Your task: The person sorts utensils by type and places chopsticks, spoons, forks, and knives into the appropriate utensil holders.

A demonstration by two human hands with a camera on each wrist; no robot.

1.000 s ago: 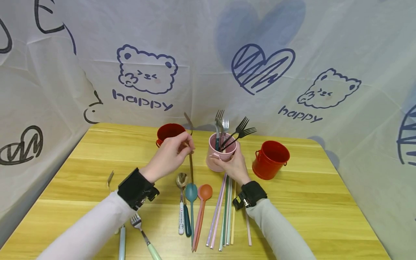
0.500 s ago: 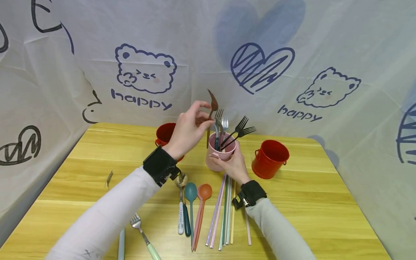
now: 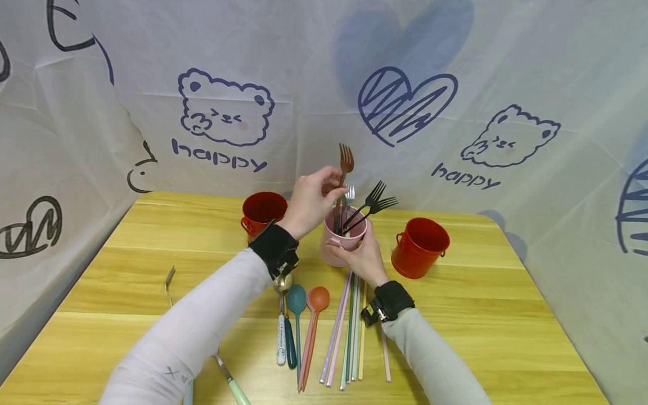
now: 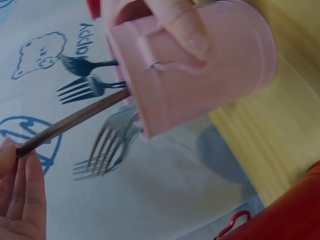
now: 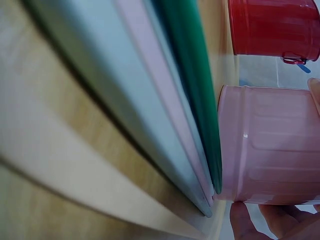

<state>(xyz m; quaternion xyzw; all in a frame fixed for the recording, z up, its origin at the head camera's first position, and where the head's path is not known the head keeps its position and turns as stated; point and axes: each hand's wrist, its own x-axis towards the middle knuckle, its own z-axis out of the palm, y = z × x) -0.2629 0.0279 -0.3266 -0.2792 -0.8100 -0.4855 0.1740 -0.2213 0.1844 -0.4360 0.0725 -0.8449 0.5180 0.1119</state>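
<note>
My left hand (image 3: 314,199) pinches a brown fork (image 3: 346,160) near its neck, tines up. The handle of the brown fork (image 4: 75,120) reaches into the mouth of the pink bucket (image 4: 205,100) in the left wrist view. My right hand (image 3: 367,260) grips the side of that pink bucket (image 3: 331,253), thumb near the small handle. Inside it stand two black forks (image 3: 377,199), leaning right, and silver forks (image 4: 107,142). The right wrist view has the bucket's wall (image 5: 280,145) with my right fingers (image 5: 242,220) at its lower side.
Red buckets stand on either side, one left (image 3: 263,208) and one right (image 3: 421,247). In front lie spoons (image 3: 319,298) and several chopsticks (image 3: 349,337). Under my left arm lie more utensils, including a green-handled fork (image 3: 235,388). A drawn-on cloth (image 3: 314,84) hangs behind.
My left hand has carried the brown fork rightward from beside the left red bucket to the pink bucket, and its handle has gone into the bucket. My right hand has stayed on the bucket.
</note>
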